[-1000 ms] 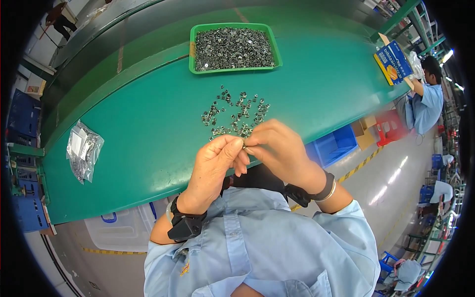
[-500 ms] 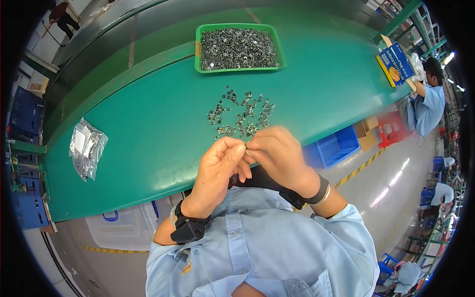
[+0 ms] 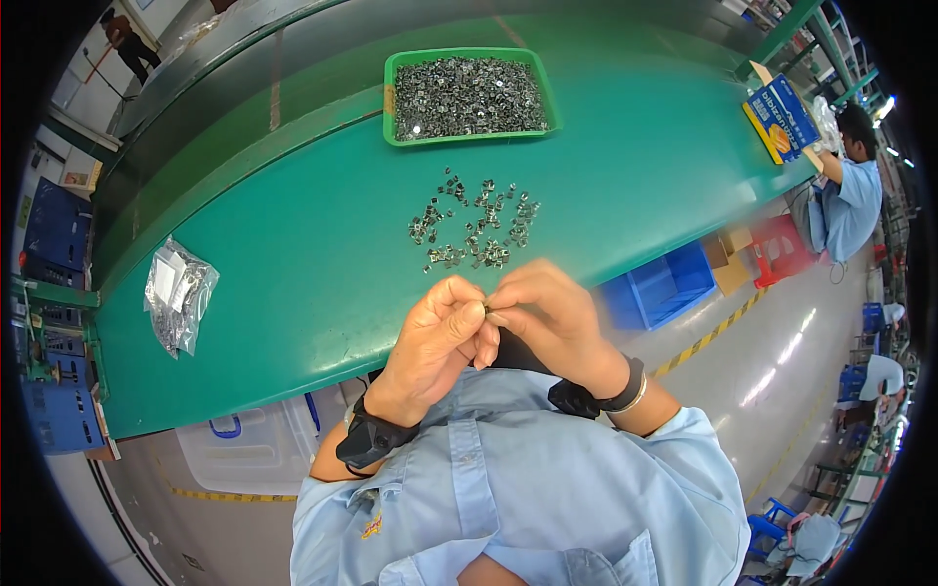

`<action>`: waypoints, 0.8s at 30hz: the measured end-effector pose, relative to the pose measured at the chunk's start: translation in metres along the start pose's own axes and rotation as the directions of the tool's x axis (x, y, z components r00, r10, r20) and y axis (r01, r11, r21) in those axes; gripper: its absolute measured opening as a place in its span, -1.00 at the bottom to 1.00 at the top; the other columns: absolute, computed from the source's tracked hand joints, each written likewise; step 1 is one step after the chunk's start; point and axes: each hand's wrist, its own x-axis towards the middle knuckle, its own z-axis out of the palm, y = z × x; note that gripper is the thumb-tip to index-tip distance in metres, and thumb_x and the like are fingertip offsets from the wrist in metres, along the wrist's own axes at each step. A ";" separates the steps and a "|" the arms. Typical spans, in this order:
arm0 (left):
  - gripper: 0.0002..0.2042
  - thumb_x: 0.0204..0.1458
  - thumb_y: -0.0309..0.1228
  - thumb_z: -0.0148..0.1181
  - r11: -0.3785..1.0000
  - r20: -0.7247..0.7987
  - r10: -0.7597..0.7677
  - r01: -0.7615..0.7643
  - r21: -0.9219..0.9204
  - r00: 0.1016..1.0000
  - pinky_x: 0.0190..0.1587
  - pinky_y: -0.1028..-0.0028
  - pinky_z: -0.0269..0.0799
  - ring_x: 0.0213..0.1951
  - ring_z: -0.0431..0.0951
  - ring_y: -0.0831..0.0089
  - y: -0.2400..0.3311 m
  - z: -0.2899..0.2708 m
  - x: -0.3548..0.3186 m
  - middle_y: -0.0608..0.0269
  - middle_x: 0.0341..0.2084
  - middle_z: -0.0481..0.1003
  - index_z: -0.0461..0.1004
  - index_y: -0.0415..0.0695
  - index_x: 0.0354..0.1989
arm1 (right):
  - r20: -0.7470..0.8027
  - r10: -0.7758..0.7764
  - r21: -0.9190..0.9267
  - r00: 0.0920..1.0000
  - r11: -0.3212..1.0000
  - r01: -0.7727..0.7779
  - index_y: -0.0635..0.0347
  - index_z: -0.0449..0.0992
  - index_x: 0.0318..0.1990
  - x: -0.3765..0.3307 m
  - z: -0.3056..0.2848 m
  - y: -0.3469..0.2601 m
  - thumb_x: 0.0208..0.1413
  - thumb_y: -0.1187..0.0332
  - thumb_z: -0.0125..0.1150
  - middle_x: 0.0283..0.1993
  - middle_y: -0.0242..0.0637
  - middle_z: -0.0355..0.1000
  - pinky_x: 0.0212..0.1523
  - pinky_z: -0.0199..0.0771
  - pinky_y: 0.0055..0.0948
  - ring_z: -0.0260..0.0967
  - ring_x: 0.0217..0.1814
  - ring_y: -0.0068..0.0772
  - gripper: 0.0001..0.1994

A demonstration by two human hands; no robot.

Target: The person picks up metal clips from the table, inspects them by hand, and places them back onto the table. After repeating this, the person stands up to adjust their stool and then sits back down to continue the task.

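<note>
My left hand and my right hand meet fingertip to fingertip over the near edge of the green table. Pinched between thumbs and index fingers is a small dark metal part, mostly covered by the fingertips. Both hands are closed on it. Just beyond them lies a loose scatter of small metal parts, spread in several clumps on the table. Farther back, a green tray is filled with many similar shiny pieces.
At the left lies a clear plastic bag of parts. A blue and yellow carton stands at the far right, near a seated co-worker. Below the table edge are a blue bin, a red stool and a clear lidded box.
My fingertips have shifted slightly nearer to me, and the right fingers have changed their position around the small part. The scattered parts and tray stay in place on the table.
</note>
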 end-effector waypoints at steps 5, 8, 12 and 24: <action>-0.85 0.13 -0.36 0.07 1.000 -0.019 -0.024 0.024 0.007 1.000 -0.53 0.54 0.35 -0.55 0.45 0.51 -0.001 0.000 0.000 0.17 -0.45 0.50 0.33 -0.17 -0.30 | 0.003 -0.030 -0.050 1.000 0.998 0.031 0.19 0.45 -0.26 -0.004 -0.002 0.004 -0.11 0.59 0.27 -0.30 -0.28 0.40 -0.31 0.39 -0.48 0.37 -0.27 -0.35 -0.78; -0.86 0.13 -0.36 0.07 0.998 -0.052 -0.025 0.028 0.054 0.998 -0.53 0.53 0.35 -0.56 0.45 0.51 0.000 0.002 -0.001 0.17 -0.45 0.50 0.33 -0.17 -0.30 | -0.008 -0.084 -0.118 0.996 0.990 0.083 0.19 0.45 -0.26 -0.006 0.000 0.010 -0.11 0.59 0.27 -0.30 -0.29 0.40 -0.32 0.39 -0.48 0.37 -0.29 -0.35 -0.78; -0.86 0.15 -0.35 0.05 0.999 -0.076 -0.016 0.019 0.050 0.997 -0.53 0.52 0.34 -0.56 0.44 0.48 0.004 0.009 -0.002 0.16 -0.44 0.50 0.32 -0.17 -0.29 | -0.038 -0.095 -0.099 0.995 0.991 0.091 0.19 0.46 -0.26 -0.005 0.002 0.009 -0.12 0.59 0.27 -0.31 -0.29 0.41 -0.34 0.39 -0.47 0.38 -0.31 -0.36 -0.78; -0.86 0.18 -0.31 -0.02 0.998 -0.043 -0.036 0.034 -0.055 0.998 -0.58 0.49 0.28 -0.61 0.40 0.45 0.004 0.006 -0.001 0.27 -0.55 0.42 0.32 -0.10 -0.24 | -0.025 -0.077 -0.055 0.997 0.996 0.075 0.18 0.48 -0.30 0.001 0.004 0.010 -0.12 0.58 0.27 -0.36 -0.30 0.43 -0.39 0.39 -0.47 0.39 -0.34 -0.35 -0.80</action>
